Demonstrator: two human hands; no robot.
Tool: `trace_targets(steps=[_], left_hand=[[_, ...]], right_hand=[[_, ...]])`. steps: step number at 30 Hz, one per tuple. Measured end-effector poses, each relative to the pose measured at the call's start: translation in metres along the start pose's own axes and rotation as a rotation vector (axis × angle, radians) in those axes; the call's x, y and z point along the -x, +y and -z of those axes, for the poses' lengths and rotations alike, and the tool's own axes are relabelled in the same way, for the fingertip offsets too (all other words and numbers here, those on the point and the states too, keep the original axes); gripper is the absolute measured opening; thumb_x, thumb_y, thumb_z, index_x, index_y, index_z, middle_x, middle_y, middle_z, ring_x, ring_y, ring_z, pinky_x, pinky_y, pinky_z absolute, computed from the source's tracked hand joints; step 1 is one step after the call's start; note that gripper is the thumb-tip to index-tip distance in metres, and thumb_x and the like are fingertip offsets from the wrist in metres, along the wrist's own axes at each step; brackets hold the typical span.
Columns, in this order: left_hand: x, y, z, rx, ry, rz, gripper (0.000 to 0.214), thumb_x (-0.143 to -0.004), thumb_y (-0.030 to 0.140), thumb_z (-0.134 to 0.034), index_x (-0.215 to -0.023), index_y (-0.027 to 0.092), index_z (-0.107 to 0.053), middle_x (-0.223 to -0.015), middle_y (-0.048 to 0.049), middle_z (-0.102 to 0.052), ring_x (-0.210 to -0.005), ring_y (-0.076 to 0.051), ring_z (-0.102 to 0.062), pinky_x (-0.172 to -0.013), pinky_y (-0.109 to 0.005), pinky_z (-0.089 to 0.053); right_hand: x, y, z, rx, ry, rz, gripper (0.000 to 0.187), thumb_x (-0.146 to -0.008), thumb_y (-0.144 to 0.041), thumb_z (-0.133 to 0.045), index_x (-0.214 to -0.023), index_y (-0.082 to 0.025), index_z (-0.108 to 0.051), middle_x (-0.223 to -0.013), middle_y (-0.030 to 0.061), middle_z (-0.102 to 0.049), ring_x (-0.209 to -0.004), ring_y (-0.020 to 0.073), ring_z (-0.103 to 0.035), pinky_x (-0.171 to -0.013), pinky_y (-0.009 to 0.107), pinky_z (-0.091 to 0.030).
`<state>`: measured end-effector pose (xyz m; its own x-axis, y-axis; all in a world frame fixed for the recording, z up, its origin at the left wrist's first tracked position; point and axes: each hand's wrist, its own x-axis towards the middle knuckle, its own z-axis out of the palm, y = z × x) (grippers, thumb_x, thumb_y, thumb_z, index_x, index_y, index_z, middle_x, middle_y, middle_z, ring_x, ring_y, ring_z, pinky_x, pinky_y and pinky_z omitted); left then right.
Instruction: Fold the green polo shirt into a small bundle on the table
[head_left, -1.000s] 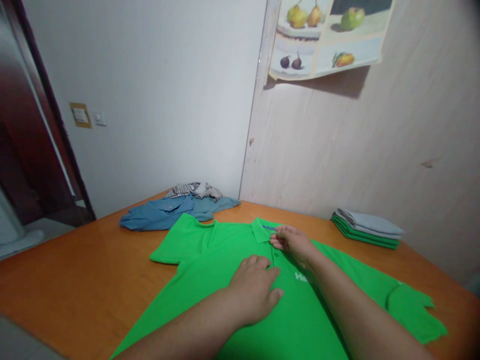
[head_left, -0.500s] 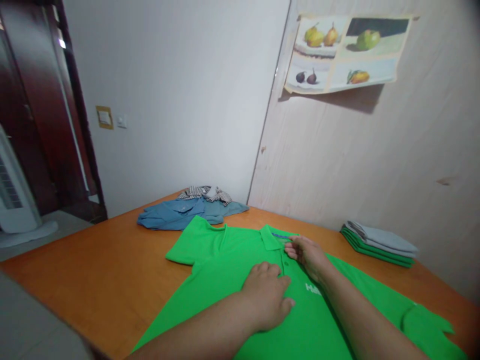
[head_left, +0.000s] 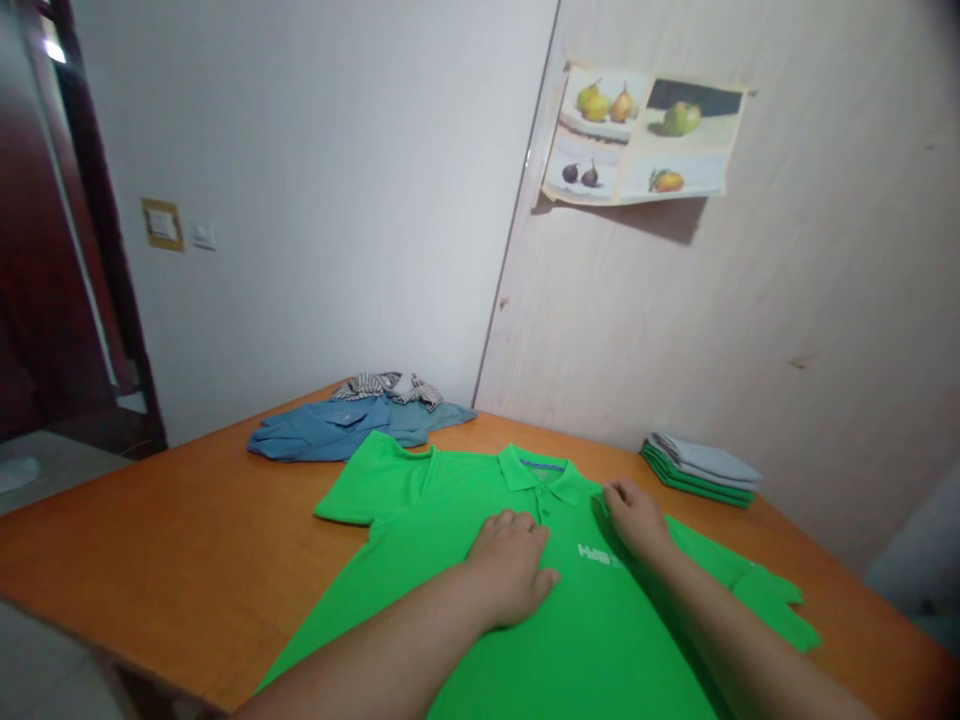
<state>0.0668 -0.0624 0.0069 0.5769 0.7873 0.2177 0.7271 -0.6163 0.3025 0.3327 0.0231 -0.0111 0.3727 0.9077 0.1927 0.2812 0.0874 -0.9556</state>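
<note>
A bright green polo shirt [head_left: 420, 510] lies face up and spread out on the orange wooden table [head_left: 150, 540], collar toward the wall. My left hand [head_left: 510, 565] rests palm down on the shirt's chest just below the button placket, fingers together and flat. My right hand [head_left: 636, 520] lies on the shirt's right shoulder beside the collar, fingers bent down onto the cloth. White lettering shows on the chest between the two hands.
A blue shirt [head_left: 330, 430] with a striped garment [head_left: 386, 385] on top lies crumpled at the table's far left corner. A stack of folded grey and green shirts [head_left: 701, 468] sits at the far right by the wall. A fruit poster [head_left: 637, 135] hangs above.
My right hand has left the collar and slid right onto the shoulder. My left hand stays on the chest. The camera view shifted.
</note>
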Motion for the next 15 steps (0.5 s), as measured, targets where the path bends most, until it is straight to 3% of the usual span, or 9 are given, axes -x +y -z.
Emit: trace_targets(steps=[4,7,10,15], left_hand=[[0.0,0.0,0.0,-0.007,-0.001,0.002,0.049,-0.09,0.047,-0.053,-0.13,0.018,-0.057,-0.128,-0.0143,-0.059,-0.119,-0.034,-0.051,-0.103,-0.051,-0.041],[0.0,-0.002,0.0,-0.014,0.005,-0.008,0.051,-0.091,0.048,-0.053,-0.13,0.017,-0.056,-0.128,-0.0145,-0.059,-0.119,-0.033,-0.052,-0.103,-0.05,-0.041],[0.001,-0.003,0.001,-0.019,0.01,-0.018,0.051,-0.091,0.049,-0.052,-0.131,0.018,-0.056,-0.129,-0.0142,-0.059,-0.12,-0.032,-0.052,-0.103,-0.048,-0.041],[0.002,-0.004,0.0,-0.019,0.014,-0.034,0.048,-0.092,0.048,-0.052,-0.13,0.019,-0.057,-0.128,-0.0133,-0.06,-0.12,-0.032,-0.052,-0.103,-0.048,-0.041]], right_hand=[[0.011,0.021,0.02,0.435,0.052,0.165,0.017,-0.075,-0.035,-0.074,-0.087,-0.024,-0.07,-0.101,0.008,-0.074,-0.112,0.0287,-0.063,-0.097,0.04,-0.045],[0.016,0.03,0.02,0.543,0.019,0.192,0.025,-0.075,-0.039,-0.075,-0.092,-0.023,-0.069,-0.121,0.0129,-0.07,-0.131,0.0318,-0.052,-0.11,0.044,-0.034],[0.019,0.029,0.018,0.57,-0.003,0.193,0.026,-0.076,-0.039,-0.075,-0.094,-0.022,-0.069,-0.127,0.0139,-0.067,-0.136,0.0322,-0.047,-0.115,0.047,-0.028],[0.021,0.016,0.013,0.637,-0.027,0.176,0.019,-0.078,-0.034,-0.072,-0.092,-0.022,-0.071,-0.124,0.0145,-0.069,-0.132,0.032,-0.051,-0.114,0.047,-0.03]])
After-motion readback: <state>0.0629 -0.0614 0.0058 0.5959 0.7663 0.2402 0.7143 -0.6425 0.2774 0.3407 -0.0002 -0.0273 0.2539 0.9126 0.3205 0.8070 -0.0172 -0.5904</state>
